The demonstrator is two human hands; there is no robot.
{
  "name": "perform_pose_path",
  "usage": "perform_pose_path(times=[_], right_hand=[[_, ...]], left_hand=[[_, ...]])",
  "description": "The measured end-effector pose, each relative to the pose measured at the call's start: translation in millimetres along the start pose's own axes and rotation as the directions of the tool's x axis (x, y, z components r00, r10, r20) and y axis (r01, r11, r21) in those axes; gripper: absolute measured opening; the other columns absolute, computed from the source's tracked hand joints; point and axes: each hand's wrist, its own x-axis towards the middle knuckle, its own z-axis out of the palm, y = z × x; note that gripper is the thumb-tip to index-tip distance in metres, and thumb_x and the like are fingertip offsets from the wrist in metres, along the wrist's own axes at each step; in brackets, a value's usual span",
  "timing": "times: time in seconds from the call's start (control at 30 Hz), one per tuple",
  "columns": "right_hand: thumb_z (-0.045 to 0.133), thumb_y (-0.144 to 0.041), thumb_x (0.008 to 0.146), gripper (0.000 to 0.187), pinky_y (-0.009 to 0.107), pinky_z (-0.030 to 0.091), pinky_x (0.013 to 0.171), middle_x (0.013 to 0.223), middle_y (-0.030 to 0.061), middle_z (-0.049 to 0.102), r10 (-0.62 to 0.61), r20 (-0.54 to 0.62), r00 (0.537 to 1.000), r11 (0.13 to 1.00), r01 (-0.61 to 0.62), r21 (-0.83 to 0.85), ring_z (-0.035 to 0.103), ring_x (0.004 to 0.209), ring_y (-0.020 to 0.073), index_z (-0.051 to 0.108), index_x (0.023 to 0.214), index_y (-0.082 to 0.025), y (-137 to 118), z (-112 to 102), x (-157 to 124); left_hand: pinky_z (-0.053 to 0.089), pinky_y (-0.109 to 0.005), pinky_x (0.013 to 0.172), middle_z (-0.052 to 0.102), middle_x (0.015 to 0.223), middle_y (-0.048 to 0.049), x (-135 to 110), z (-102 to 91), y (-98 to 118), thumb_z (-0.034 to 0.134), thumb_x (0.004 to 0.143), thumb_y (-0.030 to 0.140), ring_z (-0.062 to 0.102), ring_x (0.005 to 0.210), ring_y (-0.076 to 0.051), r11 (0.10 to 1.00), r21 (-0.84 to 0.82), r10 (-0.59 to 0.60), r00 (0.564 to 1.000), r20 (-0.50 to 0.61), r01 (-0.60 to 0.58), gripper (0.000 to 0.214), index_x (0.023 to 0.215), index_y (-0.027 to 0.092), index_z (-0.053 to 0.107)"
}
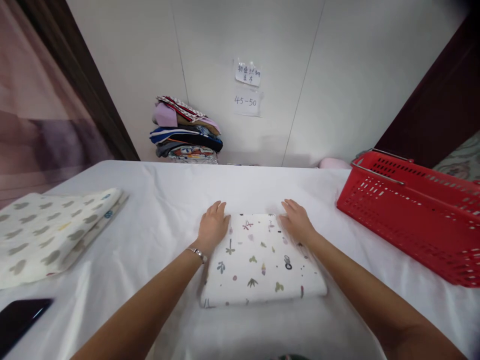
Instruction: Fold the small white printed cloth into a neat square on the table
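Note:
A folded white cloth (pixel 258 265) printed with small plants and dots lies flat in front of me on the white-covered table. My left hand (pixel 213 227) rests at its far left corner, fingers stretched forward and thumb against the edge; a silver bracelet circles that wrist. At the far right corner is my right hand (pixel 297 223), its fingers also stretched out, slightly blurred, and touching or very near the cloth's edge. Neither hand grips the cloth. Off to the left lies another folded cloth (pixel 45 232), cream with grey-brown shapes.
A red plastic basket (pixel 408 215) with metal handles stands at the right. A black phone (pixel 20 322) lies near the front left. Beyond the table's far edge is a stack of folded fabrics (pixel 186 132) against the wall, where paper signs (pixel 247 87) hang. A pinkish curtain (pixel 41 110) hangs at left.

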Motion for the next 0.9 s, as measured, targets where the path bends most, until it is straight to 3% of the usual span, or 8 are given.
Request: perform_pose_path(times=[0.13, 0.23, 0.4, 0.47, 0.6, 0.67, 0.8, 0.9], right_hand=[[0.035, -0.046, 0.088, 0.058, 0.048, 0.012, 0.108, 0.145, 0.0111, 0.024, -0.261, 0.186, 0.947, 0.962, 0.272, -0.033, 0.012, 0.135, 0.0251, 0.028, 0.138, -0.017, -35.3, 2.0, -12.9], [0.027, -0.056, 0.088, 0.065, 0.049, 0.011, 0.107, 0.147, 0.0107, 0.019, -0.247, 0.295, 0.923, 0.966, 0.259, 0.000, 0.011, 0.135, 0.0253, 0.023, 0.140, -0.017, -42.7, 11.9, -18.6], [0.021, -0.060, 0.087, 0.068, 0.046, 0.009, 0.108, 0.148, 0.0083, 0.015, -0.229, 0.338, 0.913, 0.973, 0.228, 0.043, 0.009, 0.136, 0.0234, 0.021, 0.141, -0.018, -37.2, 13.2, -16.5], [0.021, -0.060, 0.087, 0.068, 0.046, 0.008, 0.108, 0.148, 0.0084, 0.015, -0.186, 0.347, 0.919, 0.982, 0.186, 0.034, 0.009, 0.136, 0.0232, 0.021, 0.141, -0.018, -30.9, 9.8, -15.9], [0.024, -0.061, 0.085, 0.072, 0.047, 0.007, 0.107, 0.148, 0.0090, 0.015, 0.082, 0.324, 0.943, 0.996, -0.066, -0.060, 0.007, 0.136, 0.0254, 0.021, 0.141, -0.016, -6.2, 7.3, -19.8], [0.026, -0.061, 0.085, 0.073, 0.043, 0.010, 0.108, 0.148, 0.0079, 0.014, 0.133, 0.314, 0.940, 0.991, -0.126, -0.043, 0.005, 0.136, 0.0246, 0.021, 0.141, -0.015, 6.2, 8.8, -22.1], [0.031, -0.059, 0.084, 0.074, 0.036, 0.010, 0.110, 0.148, 0.0086, 0.013, 0.127, 0.302, 0.945, 0.977, -0.172, 0.129, 0.003, 0.136, 0.0218, 0.024, 0.140, -0.012, 16.5, 11.4, -24.5], [0.039, -0.055, 0.083, 0.072, 0.033, 0.009, 0.111, 0.149, 0.0070, 0.010, 0.211, 0.285, 0.935, 0.905, -0.297, 0.304, 0.006, 0.136, 0.0202, 0.025, 0.140, -0.014, 16.0, 8.8, -31.9]], left_hand=[[0.021, -0.046, 0.106, 0.036, 0.139, -0.0123, -10.3, 1.6, 14.2, 0.038, 0.087, 0.040, 0.028, 0.130, -0.026, 0.957, 0.050, 0.283, 0.958, 0.054, -0.286, 0.049, 0.129, 0.014, 0.041], [0.017, -0.047, 0.107, 0.036, 0.140, -0.0111, -19.5, 13.9, 16.7, 0.034, 0.087, 0.049, 0.026, 0.131, -0.026, 0.952, 0.045, 0.294, 0.943, 0.159, -0.304, 0.057, 0.132, 0.015, 0.039], [0.011, -0.046, 0.109, 0.030, 0.143, -0.0092, -22.8, 24.3, 11.8, 0.027, 0.087, 0.052, 0.021, 0.133, -0.024, 0.960, 0.047, 0.259, 0.943, 0.210, -0.275, 0.062, 0.136, 0.015, 0.034], [0.011, -0.046, 0.109, 0.028, 0.144, -0.0084, -21.8, 23.1, 11.7, 0.025, 0.088, 0.053, 0.020, 0.134, -0.024, 0.963, 0.047, 0.247, 0.941, 0.231, -0.265, 0.063, 0.137, 0.015, 0.032], [0.009, -0.045, 0.110, 0.024, 0.146, -0.0061, -21.1, 20.2, 13.9, 0.021, 0.087, 0.055, 0.016, 0.135, -0.023, 0.969, 0.042, 0.225, 0.936, 0.271, -0.245, 0.065, 0.138, 0.016, 0.030], [0.008, -0.044, 0.110, 0.023, 0.146, -0.0058, -21.4, 19.5, 15.0, 0.021, 0.087, 0.055, 0.015, 0.135, -0.023, 0.970, 0.037, 0.220, 0.934, 0.281, -0.240, 0.065, 0.138, 0.016, 0.029], [0.007, -0.044, 0.110, 0.025, 0.145, -0.0063, -22.2, 18.6, 15.2, 0.025, 0.087, 0.054, 0.016, 0.135, -0.022, 0.973, -0.002, 0.225, 0.939, 0.261, -0.232, 0.063, 0.138, 0.016, 0.030], [0.008, -0.042, 0.111, 0.025, 0.146, -0.0061, -23.1, 17.3, 11.9, 0.029, 0.087, 0.052, 0.015, 0.135, -0.021, 0.982, -0.058, 0.189, 0.955, 0.230, -0.181, 0.061, 0.136, 0.016, 0.032]])
